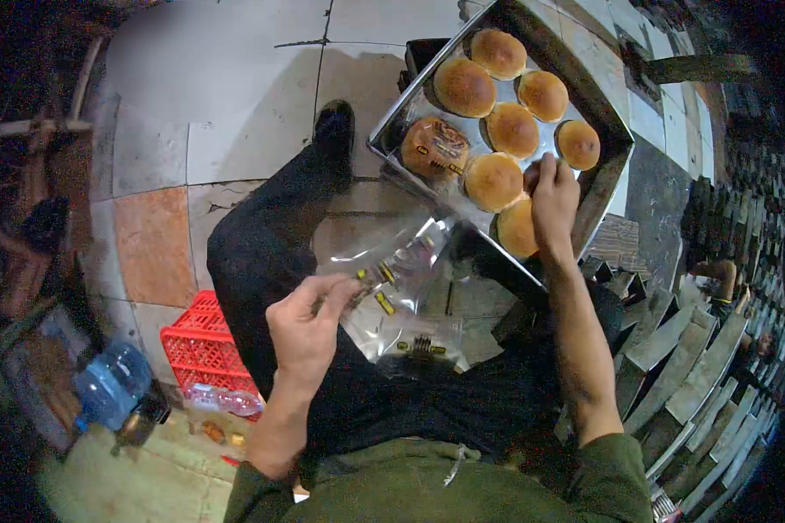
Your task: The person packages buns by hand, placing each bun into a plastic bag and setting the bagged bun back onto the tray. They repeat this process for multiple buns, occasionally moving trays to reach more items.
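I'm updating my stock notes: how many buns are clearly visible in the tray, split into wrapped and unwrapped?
Unwrapped buns: 7
Wrapped bun: 1
Total: 8 clearly visible; the right hand may hide more.

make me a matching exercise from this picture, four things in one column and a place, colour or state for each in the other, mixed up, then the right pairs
Things
1. Plastic crate
2. Left hand
3. Water jug
4. Right hand

Places, colours, states
A. Down among the buns in the metal tray
B. See-through blue
C. Bright red
D. Pinching a clear printed bag

Right pairs: 1-C, 2-D, 3-B, 4-A
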{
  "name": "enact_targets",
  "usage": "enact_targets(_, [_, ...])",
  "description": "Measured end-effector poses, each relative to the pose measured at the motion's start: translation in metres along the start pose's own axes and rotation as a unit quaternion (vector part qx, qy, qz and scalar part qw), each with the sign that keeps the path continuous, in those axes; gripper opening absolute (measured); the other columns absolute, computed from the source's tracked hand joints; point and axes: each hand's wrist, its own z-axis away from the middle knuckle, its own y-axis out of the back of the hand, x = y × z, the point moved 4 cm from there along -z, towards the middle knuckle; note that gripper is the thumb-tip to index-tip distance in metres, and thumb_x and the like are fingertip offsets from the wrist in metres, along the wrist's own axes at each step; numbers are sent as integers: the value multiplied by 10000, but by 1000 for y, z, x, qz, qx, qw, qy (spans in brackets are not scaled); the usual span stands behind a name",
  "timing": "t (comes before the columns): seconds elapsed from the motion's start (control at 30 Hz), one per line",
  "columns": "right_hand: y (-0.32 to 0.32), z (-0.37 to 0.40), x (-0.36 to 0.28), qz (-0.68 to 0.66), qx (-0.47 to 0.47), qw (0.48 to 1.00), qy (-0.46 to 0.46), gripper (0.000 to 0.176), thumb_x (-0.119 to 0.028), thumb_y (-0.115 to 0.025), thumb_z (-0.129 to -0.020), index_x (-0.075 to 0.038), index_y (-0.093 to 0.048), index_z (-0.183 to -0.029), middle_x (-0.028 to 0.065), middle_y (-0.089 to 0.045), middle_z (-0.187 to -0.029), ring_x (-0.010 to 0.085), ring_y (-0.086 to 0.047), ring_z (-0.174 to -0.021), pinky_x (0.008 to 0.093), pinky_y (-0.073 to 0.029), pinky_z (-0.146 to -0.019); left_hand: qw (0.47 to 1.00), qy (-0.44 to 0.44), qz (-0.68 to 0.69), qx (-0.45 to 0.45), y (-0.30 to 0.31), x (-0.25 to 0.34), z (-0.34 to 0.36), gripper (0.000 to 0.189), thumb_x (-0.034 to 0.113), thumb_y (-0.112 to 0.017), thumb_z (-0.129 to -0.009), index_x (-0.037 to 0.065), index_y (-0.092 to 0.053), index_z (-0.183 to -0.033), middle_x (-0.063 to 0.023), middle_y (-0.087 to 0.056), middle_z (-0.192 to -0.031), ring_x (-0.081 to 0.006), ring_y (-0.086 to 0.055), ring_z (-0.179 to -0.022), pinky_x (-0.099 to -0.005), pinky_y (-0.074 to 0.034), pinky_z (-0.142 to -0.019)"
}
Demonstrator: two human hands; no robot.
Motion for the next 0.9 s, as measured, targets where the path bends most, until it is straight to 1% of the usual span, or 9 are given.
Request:
enact_targets(0.07, [-28, -34, 47, 116, 79, 984, 110, 451, -368, -449, -890, 61, -569, -823, 228, -593, -744, 388, -582, -788, 407, -455, -688, 994, 47, 81, 59, -1, 1, -6, 133, 58, -644, -789, -35, -647, -884, -20, -637, -755, -63, -545, -667, -195, -432, -628])
enact_targets(0.2, [-47, -57, 60, 201, 86, 974, -57, 685, -585, -446, -810, 82, -582, -887, 289, -597, -848, 437, -570, -863, 447, -449, -768, 983, 84, 165, 15, -5, -6, -9, 126, 84, -601, -830, -39, -629, -841, -49, -643, -788, -88, -564, -689, -221, -449, -651])
enact_targets(0.27, [-51, -45, 53, 32, -216, 955, -202, 729, -612, -481, -777, 99, -585, -902, 309, -587, -903, 435, -562, -914, 462, -443, -781, 960, 77, 271, 12, -8, -12, -7, 116, 80, -587, -838, -30, -620, -852, -70, -643, -813, -108, -576, -706, -234, -458, -664])
enact_targets(0.43, [-73, 7, 36, 107, -46, 957, 264, 638, -493, -632, -740, 62, -537, -1039, 220, -596, -975, 376, -594, -853, 384, -478, -749, 919, 61, 389, -2, -9, -18, -10, 145, 73, -578, -845, -43, -609, -927, -108, -640, -907, -152, -608, -805, -264, -478, -752])
enact_targets(0.53, [-66, 19, 32, -165, -196, 962, 95, 597, -471, -597, -777, 22, -495, -1098, 178, -573, -1062, 326, -593, -915, 376, -480, -772, 855, 45, 514, -54, -10, -18, -8, 156, 70, -573, -846, -42, -610, -948, -116, -637, -925, -160, -609, -821, -277, -481, -763])
enact_targets(0.6, [-25, 47, -17, -505, -220, 806, -214, 523, -427, -555, -817, -6, -478, -1117, 142, -562, -1086, 254, -579, -951, 357, -473, -811, 844, -5, 532, -75, -7, -16, -6, 161, 53, -558, -851, -33, -612, -976, -113, -640, -923, -159, -610, -815, -282, -483, -764])
enact_targets(0.67, [15, 62, -41, -572, -261, 764, -143, 450, -385, -507, -854, -24, -473, -1120, 135, -552, -1090, 221, -573, -964, 360, -471, -842, 894, -13, 442, -69, -7, -14, -2, 165, 32, -544, -854, -27, -612, -992, -102, -643, -929, -143, -606, -816, -272, -481, -761])
enact_targets(0.83, [74, 139, -98, -140, -260, 943, 151, 466, -280, -603, -826, -10, -437, -1167, 82, -557, -1066, 162, -548, -973, 311, -431, -868, 955, -14, 274, -114, -11, 12, 13, 177, 35, -534, -850, -12, -615, -1000, -83, -643, -959, -148, -591, -917, -265, -443, -838])
enact_targets(0.9, [67, 182, -111, -240, -343, 905, 72, 602, -225, -736, -718, -4, -414, -1177, 85, -540, -1081, 162, -522, -1008, 301, -425, -877, 954, -65, 243, -164, -8, 34, 33, 237, 5, -538, -829, -3, -581, -1063, -87, -590, -1081, -155, -555, -995, -277, -433, -865])
